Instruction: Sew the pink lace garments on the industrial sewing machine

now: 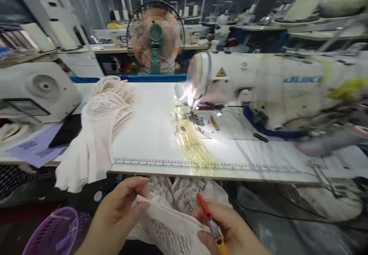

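In front of the table edge, my left hand (123,205) pinches the edge of a pale pink lace garment piece (175,228) between thumb and fingers. My right hand (224,224) is closed around a slim tool (212,224) with a red tip, a metal middle and a yellow end; its exact kind is unclear. The right thumb and fingers also meet at the garment's edge, so the band stretches between both hands. More patterned lace (184,190) hangs behind the band, close to the table edge.
A white sewing machine (244,82) stands lit on the table (149,132), with yellowish clear tape (192,143) near its needle. Pale garment pieces (100,120) are heaped at left, overhanging the edge. A purple basket (54,228) sits lower left; a fan (155,36) stands behind.
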Demonstrator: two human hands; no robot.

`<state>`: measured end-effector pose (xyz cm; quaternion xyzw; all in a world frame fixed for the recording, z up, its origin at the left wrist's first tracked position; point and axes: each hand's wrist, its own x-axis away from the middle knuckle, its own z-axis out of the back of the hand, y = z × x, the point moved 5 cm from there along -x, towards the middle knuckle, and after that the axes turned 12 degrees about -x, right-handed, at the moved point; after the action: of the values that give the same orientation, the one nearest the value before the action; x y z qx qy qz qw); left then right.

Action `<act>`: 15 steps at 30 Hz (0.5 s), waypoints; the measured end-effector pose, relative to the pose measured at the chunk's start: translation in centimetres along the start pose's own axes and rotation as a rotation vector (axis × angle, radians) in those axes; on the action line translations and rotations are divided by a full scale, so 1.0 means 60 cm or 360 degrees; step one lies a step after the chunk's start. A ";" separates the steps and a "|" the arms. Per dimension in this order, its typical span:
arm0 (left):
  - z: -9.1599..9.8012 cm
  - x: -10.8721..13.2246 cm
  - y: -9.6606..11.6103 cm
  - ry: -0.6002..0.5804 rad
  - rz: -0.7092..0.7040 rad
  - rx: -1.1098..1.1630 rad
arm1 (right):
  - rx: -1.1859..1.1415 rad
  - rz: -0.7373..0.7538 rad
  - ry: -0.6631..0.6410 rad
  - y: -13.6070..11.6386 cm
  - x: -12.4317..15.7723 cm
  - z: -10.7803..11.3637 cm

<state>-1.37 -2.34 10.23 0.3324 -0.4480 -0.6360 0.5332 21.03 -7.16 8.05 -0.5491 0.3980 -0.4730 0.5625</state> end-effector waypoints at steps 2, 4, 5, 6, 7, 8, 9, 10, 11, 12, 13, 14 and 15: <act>0.007 -0.001 0.000 -0.0007 0.0031 -0.0067 | -0.0050 0.0059 -0.0003 -0.023 -0.011 -0.005; 0.010 -0.002 0.002 -0.0020 0.0016 -0.0116 | -0.0114 0.0075 0.0003 -0.033 -0.018 -0.009; 0.010 -0.002 0.003 -0.0024 0.0005 -0.0140 | -0.0143 0.0081 -0.0012 -0.036 -0.020 -0.012; 0.010 -0.003 0.004 -0.0029 -0.0006 -0.0164 | -0.0168 0.0098 -0.0031 -0.038 -0.022 -0.014; 0.010 -0.004 0.004 -0.0027 -0.0019 -0.0183 | -0.0188 0.0114 -0.0046 -0.039 -0.022 -0.015; 0.011 -0.005 0.004 -0.0022 -0.0037 -0.0199 | -0.0198 0.0124 -0.0054 -0.038 -0.023 -0.016; 0.012 -0.007 0.005 -0.0018 -0.0060 -0.0219 | -0.0198 0.0130 -0.0058 -0.036 -0.023 -0.015; 0.013 -0.009 0.006 -0.0007 -0.0096 -0.0259 | -0.0191 0.0125 -0.0059 -0.033 -0.024 -0.014; 0.014 -0.011 0.010 0.0017 -0.0155 -0.0338 | -0.0188 0.0121 -0.0052 -0.028 -0.024 -0.013; 0.016 -0.013 0.016 0.0060 -0.0242 -0.0469 | -0.0192 0.0121 -0.0046 -0.024 -0.024 -0.012; 0.016 -0.013 0.027 0.0112 -0.0365 -0.0647 | -0.0196 0.0122 -0.0040 -0.020 -0.025 -0.011; 0.012 -0.013 0.040 0.0164 -0.0527 -0.0845 | -0.0201 0.0126 -0.0036 -0.016 -0.025 -0.011; 0.005 -0.010 0.057 0.0206 -0.0727 -0.1029 | -0.0208 0.0126 -0.0041 -0.013 -0.026 -0.011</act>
<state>-0.22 -1.76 13.47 0.2778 -0.1050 -0.8241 0.4823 19.94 -5.77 8.68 -0.5745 0.4421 -0.4163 0.5488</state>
